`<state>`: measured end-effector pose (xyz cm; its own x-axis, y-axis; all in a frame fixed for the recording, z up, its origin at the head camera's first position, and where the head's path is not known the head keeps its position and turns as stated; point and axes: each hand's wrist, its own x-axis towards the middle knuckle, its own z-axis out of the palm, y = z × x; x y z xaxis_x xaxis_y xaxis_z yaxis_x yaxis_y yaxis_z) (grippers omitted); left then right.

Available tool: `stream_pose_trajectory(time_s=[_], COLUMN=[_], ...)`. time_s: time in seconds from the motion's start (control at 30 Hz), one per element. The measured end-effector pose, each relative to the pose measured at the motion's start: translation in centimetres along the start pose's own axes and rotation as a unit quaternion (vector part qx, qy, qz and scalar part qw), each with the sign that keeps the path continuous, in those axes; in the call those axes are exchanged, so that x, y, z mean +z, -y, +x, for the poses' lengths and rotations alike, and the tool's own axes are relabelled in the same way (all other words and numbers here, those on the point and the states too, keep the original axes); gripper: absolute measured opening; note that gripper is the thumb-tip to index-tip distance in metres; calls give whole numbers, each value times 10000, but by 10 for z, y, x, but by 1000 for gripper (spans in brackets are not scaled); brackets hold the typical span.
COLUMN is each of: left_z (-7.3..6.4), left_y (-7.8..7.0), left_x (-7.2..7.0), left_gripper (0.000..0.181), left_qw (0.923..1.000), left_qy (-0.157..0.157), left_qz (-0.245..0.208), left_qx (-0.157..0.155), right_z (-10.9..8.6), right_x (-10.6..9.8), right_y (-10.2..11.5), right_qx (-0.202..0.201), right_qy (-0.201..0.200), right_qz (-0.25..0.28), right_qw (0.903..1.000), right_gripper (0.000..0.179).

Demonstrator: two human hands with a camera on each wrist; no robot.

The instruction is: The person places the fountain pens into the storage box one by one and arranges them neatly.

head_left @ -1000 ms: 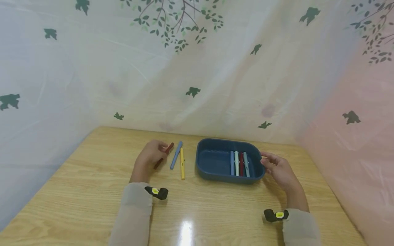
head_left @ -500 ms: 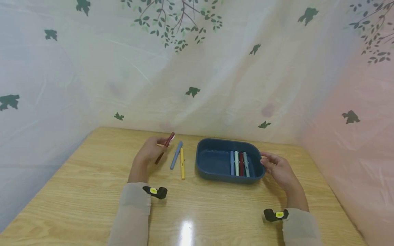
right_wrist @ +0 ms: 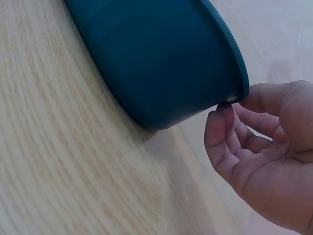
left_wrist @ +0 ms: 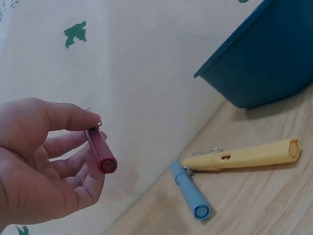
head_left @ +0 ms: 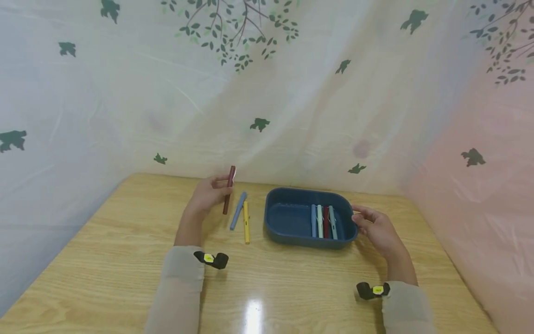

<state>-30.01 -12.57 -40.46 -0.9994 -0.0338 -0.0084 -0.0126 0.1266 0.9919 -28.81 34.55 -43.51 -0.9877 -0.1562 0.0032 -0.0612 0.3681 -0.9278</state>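
Note:
My left hand pinches a dark red pen between thumb and fingers, holding it nearly upright with its silver clip at the top. In the left wrist view the pen points its end toward the camera. To its right on the table lie a blue pen and a yellow pen, their upper ends close together. My right hand pinches the right rim of a dark blue box; in the right wrist view, thumb and fingertips meet at the rim of the box.
Inside the box's right half, several pens lie side by side: blue, pale green, dark red and grey-green. A printed curtain hangs right behind the wooden table.
My left hand has lifted the dark red pen from the table and turned it from slanted to nearly upright. The right hand stays at the box rim.

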Motion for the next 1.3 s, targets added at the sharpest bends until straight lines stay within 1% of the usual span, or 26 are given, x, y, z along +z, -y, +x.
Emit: stream_pose_trajectory(time_s=[0.17,0.4,0.67,0.83,1.0,1.2,1.3], left_z=[2,3,9,14,19,23,24], left_y=[-6,-19,-37,-46,-51,-52,-51], left_x=[13,28,42,51,61,77,87], left_gripper=[48,47,45,43,44,45,46], left_qw=[9998,9998,9991,9990,9987,9975,9963], left_qy=[-90,-8,-25,175,379,637,816], left_qz=[-172,-73,-409,-358,-228,173,192], left_qx=[109,188,107,212,254,241,199], right_z=[0,0,0,0,-1,-1,0], right_x=[0,2,3,3,3,3,3], right_y=[1,2,3,5,5,4,3], right_qx=[-15,9,29,59,62,32,6], right_qy=[19,52,39,10,-9,-35,-32], right_qz=[-102,-136,-141,-264,-332,-293,-204], right_qw=[9999,9999,9999,9996,9994,9996,9998], right_gripper=[49,48,49,50,49,49,50])
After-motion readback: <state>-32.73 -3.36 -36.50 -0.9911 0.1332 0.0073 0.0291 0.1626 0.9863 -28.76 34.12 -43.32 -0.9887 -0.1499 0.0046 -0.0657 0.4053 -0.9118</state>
